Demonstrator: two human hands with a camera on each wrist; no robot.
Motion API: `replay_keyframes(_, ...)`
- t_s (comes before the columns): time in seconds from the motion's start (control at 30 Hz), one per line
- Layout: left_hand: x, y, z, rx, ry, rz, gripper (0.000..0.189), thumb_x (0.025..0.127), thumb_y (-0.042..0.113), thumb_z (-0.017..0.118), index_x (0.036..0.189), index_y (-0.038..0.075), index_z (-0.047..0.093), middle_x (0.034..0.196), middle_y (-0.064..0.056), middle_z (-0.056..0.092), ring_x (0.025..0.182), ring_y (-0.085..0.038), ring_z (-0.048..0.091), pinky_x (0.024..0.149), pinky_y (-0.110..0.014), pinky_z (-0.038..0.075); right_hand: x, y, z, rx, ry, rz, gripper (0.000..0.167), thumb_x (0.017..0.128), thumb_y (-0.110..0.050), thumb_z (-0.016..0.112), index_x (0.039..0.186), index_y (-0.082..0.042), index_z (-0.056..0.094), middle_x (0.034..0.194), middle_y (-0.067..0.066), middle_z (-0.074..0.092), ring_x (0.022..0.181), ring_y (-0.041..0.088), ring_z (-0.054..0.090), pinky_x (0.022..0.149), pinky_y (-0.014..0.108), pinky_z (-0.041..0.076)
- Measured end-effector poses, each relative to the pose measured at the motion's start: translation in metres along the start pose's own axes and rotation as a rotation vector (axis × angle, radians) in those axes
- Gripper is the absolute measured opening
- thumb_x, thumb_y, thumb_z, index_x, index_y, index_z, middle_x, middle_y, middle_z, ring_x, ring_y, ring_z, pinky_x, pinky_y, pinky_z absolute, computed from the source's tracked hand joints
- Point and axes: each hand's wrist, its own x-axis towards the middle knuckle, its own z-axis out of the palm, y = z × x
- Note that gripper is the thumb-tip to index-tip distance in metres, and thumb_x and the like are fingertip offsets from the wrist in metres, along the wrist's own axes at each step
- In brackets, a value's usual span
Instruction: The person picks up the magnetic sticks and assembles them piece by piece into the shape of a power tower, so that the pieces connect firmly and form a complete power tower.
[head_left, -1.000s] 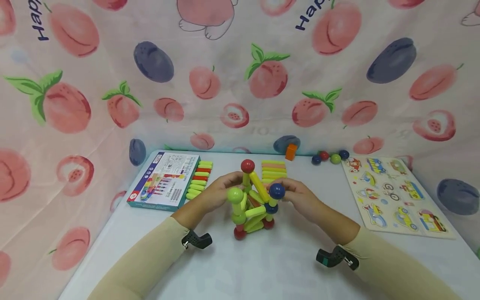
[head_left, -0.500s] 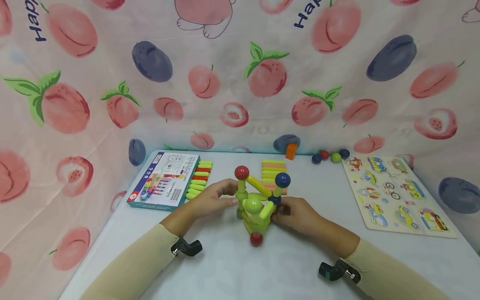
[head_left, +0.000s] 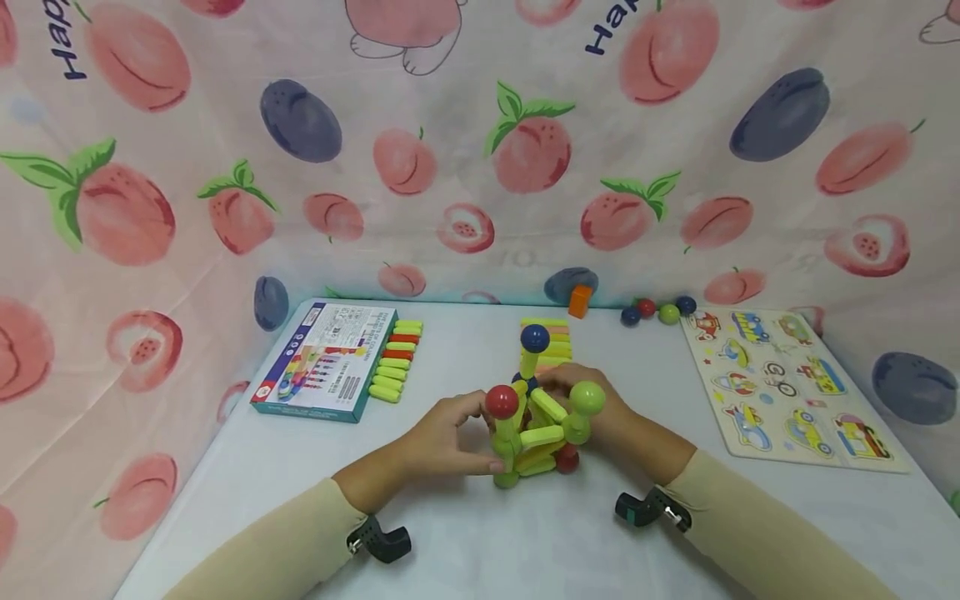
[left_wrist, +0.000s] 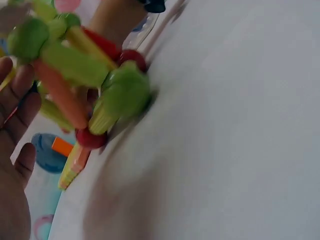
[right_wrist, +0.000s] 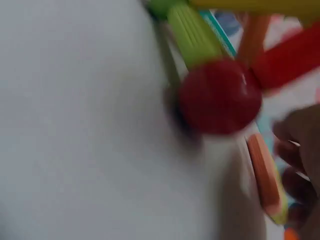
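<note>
A ball-and-rod toy frame, mostly yellow-green, stands on the white table between my hands. A red ball, a dark blue ball and a light green ball top its posts. My left hand spreads its thumb and fingers around the left post, thumb tip right at the post; the left wrist view has these fingers relaxed beside the frame. My right hand reaches behind the frame, its fingertips largely hidden. In the right wrist view its bent fingers are near a low red ball; cannot tell whether they grip.
A flat toy box lies at the left with green and red rods along it. Behind the frame is a row of rods. An orange block, several loose balls and a picture puzzle board sit toward the back and right.
The toy frame has turned between my hands: its red-topped post is now front left, the blue one at the back, the green one at the right. Both hands have shifted with it.
</note>
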Motion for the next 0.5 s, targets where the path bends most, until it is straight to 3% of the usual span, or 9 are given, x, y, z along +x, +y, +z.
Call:
replay_keyframes(0.1, 0.013, -0.003, -0.007, -0.108, 0.056, 0.015, 0.027, 0.097, 0.012, 0.062, 0.123, 0.005, 0.061, 0.112, -0.008, 0.067, 0.11, -0.024, 0.06, 0.102, -0.05, 0.047, 0.006, 0.005, -0.008, -0.344, 0.09, -0.041, 0.03, 0.097, -0.015, 0.079, 0.127, -0.016, 0.079, 0.105, 0.0, 0.068, 0.094, 0.019, 0.063, 0.083, 0.033, 0.055)
replay_keyframes(0.17, 0.027, -0.001, -0.013, -0.181, 0.062, -0.025, 0.031, 0.105, 0.01, 0.05, 0.134, 0.003, 0.058, 0.123, -0.012, 0.064, 0.12, -0.029, 0.058, 0.109, -0.052, 0.045, 0.01, 0.007, -0.013, -0.483, 0.058, -0.038, 0.034, 0.095, -0.018, 0.083, 0.129, -0.015, 0.078, 0.102, 0.0, 0.066, 0.092, 0.02, 0.062, 0.082, 0.037, 0.055)
replay_keyframes(0.3, 0.057, 0.006, -0.018, -0.213, -0.056, -0.155, 0.046, 0.116, 0.02, 0.042, 0.161, 0.011, 0.043, 0.152, -0.009, 0.055, 0.143, -0.029, 0.048, 0.121, -0.053, 0.037, 0.014, 0.007, -0.018, -0.513, -0.063, 0.031, 0.035, 0.098, -0.025, 0.081, 0.13, -0.011, 0.077, 0.098, 0.0, 0.065, 0.087, 0.019, 0.062, 0.08, 0.038, 0.055)
replay_keyframes(0.4, 0.07, 0.009, -0.02, -0.148, -0.116, -0.177, 0.044, 0.115, 0.019, 0.046, 0.157, 0.009, 0.049, 0.149, -0.009, 0.059, 0.14, -0.026, 0.052, 0.118, -0.049, 0.041, 0.015, 0.007, -0.02, -0.501, -0.084, 0.048, 0.027, 0.098, -0.025, 0.08, 0.12, -0.01, 0.079, 0.094, -0.002, 0.066, 0.087, 0.018, 0.061, 0.082, 0.038, 0.055)
replay_keyframes(0.5, 0.075, 0.008, -0.021, -0.082, -0.111, -0.147, 0.036, 0.112, 0.013, 0.052, 0.147, 0.006, 0.058, 0.137, -0.009, 0.067, 0.131, -0.024, 0.057, 0.111, -0.044, 0.045, 0.016, 0.005, -0.023, -0.546, -0.109, 0.048, 0.014, 0.096, -0.022, 0.081, 0.106, -0.013, 0.077, 0.091, -0.004, 0.067, 0.086, 0.019, 0.061, 0.084, 0.04, 0.055)
